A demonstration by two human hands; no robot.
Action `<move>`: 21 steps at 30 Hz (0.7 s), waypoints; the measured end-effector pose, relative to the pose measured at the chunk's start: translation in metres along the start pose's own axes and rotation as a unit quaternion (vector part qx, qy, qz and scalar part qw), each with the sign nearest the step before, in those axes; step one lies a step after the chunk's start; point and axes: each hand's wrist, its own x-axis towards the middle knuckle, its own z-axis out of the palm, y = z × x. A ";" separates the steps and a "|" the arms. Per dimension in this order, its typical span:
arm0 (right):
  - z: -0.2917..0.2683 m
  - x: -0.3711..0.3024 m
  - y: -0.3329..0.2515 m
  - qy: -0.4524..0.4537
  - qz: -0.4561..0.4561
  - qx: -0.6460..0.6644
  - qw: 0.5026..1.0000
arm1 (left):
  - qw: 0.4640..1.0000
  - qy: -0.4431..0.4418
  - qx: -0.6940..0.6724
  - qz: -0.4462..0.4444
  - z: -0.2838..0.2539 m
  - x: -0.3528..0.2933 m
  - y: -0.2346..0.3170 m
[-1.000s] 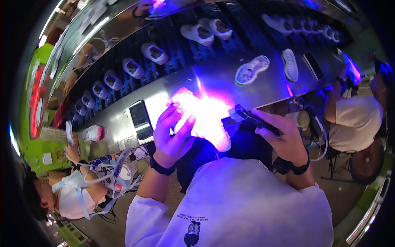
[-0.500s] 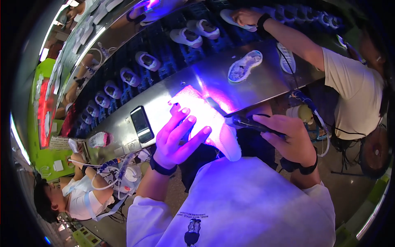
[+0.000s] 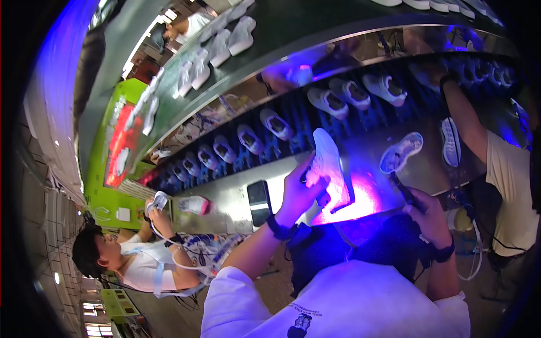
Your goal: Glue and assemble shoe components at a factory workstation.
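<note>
My left hand [image 3: 304, 191] grips a pale shoe sole [image 3: 326, 152] and holds it tilted up, toe end away from me, above the brightly lit table. Pink and violet light washes over its lower half, so the detail there is lost. My right hand [image 3: 431, 217] is closed round a slim dark-handled tool [image 3: 401, 188], apart from the sole; I cannot make out its working end. Just beyond that tool a second sole [image 3: 401, 152] lies on the metal table, inner side up. Farther right lies another white sole [image 3: 451, 142].
A phone [image 3: 259, 203] and a sole with a pink end [image 3: 193, 205] lie on the table [image 3: 228, 208] at left. Behind it, a row of white shoes [image 3: 276, 124] stands on a dark conveyor. One person [image 3: 146, 259] sits left; another's arm [image 3: 468, 118] reaches across at right.
The sole has been lifted and turned, toe end now up and away. My right hand's tool has moved off it to the right. The view has shifted left.
</note>
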 end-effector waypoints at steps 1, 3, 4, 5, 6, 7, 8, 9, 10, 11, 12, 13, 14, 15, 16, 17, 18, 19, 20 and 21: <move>-0.004 0.011 0.013 0.020 0.033 0.039 0.998 | 0.998 -0.004 0.018 -0.066 -0.006 0.026 -0.004; -0.007 0.035 0.044 0.031 0.041 0.107 0.993 | 0.987 0.044 0.156 0.016 -0.017 0.079 -0.019; -0.007 0.043 0.052 0.036 0.036 0.111 0.992 | 0.966 0.064 0.249 0.033 -0.021 0.105 -0.018; -0.008 0.050 0.058 0.057 0.035 0.157 0.985 | 0.965 0.061 0.253 0.041 -0.025 0.130 -0.016; -0.007 0.054 0.063 0.079 0.034 0.202 0.976 | 0.939 0.040 0.341 0.023 -0.028 0.155 -0.015; -0.006 0.057 0.068 0.087 0.032 0.206 0.974 | 0.905 0.019 0.425 0.005 -0.030 0.182 -0.021; -0.001 0.062 0.071 0.089 0.040 0.227 0.969 | 0.877 0.041 0.476 0.043 -0.045 0.209 -0.048; 0.000 0.063 0.075 0.100 0.056 0.245 0.963 | 0.848 0.075 0.519 0.077 -0.046 0.231 -0.064; 0.000 0.063 0.078 0.109 0.055 0.245 0.962 | 0.814 0.112 0.558 0.112 -0.047 0.250 -0.077; 0.002 0.065 0.081 0.101 0.048 0.246 0.963 | 0.813 0.112 0.560 0.117 -0.059 0.266 -0.092; 0.003 0.067 0.085 0.094 0.044 0.246 0.964 | 0.823 0.093 0.559 0.046 -0.072 0.282 -0.107; 0.001 0.068 0.090 0.083 0.038 0.233 0.968 | 0.830 0.067 0.554 -0.025 -0.075 0.295 -0.114; -0.002 0.067 0.095 0.097 0.043 0.232 0.967 | 0.833 0.054 0.550 -0.018 -0.066 0.302 -0.118; -0.005 0.067 0.099 0.090 0.038 0.220 0.971 | 0.820 0.080 0.566 0.014 -0.058 0.302 -0.123; -0.007 0.065 0.100 0.079 0.034 0.208 0.974 | 0.805 0.108 0.582 0.044 -0.053 0.302 -0.124; -0.006 0.066 0.097 0.081 0.023 0.196 0.977 | 0.806 0.098 0.581 0.049 -0.053 0.307 -0.119; -0.008 0.067 0.097 0.090 0.027 0.197 0.976 | 0.750 0.073 0.657 0.039 -0.054 0.313 -0.113; -0.008 0.068 0.098 0.086 0.018 0.213 0.973 | 0.686 0.048 0.725 0.031 -0.051 0.316 -0.103; -0.010 0.065 0.100 0.087 0.011 0.225 0.970 | 0.692 0.035 0.720 0.040 -0.036 0.320 -0.088; -0.012 0.063 0.101 0.102 0.017 0.223 0.969 | 0.747 0.060 0.644 0.152 -0.019 0.320 -0.064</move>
